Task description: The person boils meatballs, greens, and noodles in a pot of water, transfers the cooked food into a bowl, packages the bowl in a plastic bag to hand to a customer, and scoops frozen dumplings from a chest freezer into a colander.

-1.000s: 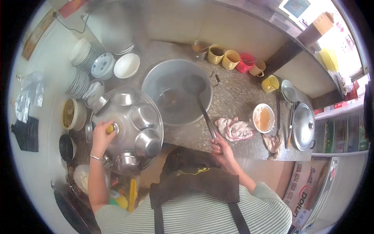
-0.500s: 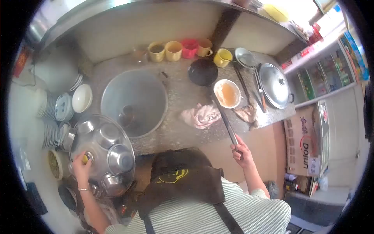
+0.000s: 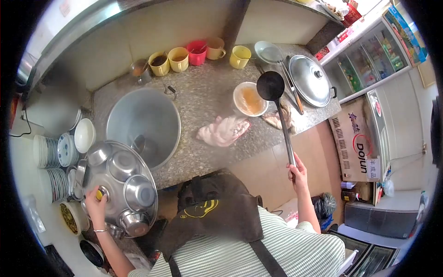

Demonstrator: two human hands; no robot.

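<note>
My right hand (image 3: 298, 173) is closed round the handle of a long black ladle (image 3: 270, 86). Its dark round head hangs over the counter, just right of a white bowl (image 3: 250, 99) holding orange-brown liquid. At the left, my left hand (image 3: 96, 205) grips the yellow-marked knob (image 3: 100, 194) of a wide metal lid (image 3: 110, 177). Several steel bowls (image 3: 139, 193) rest on that lid around the knob. Behind it stands a big, deep metal pot (image 3: 143, 124) without a cover; something dark shows low inside.
Yellow and red mugs (image 3: 197, 52) line the back wall. A crumpled pinkish cloth (image 3: 224, 131) lies mid-counter. A lidded pan (image 3: 309, 81) sits at the right. Stacked plates (image 3: 46, 151) and a tub of green food (image 3: 70, 217) are at far left. A glass-front cabinet (image 3: 369, 60) stands beyond.
The ladle head has swung from left of the white bowl, across to its right. My left hand stays on the lid's knob. The whole view has shifted slightly.
</note>
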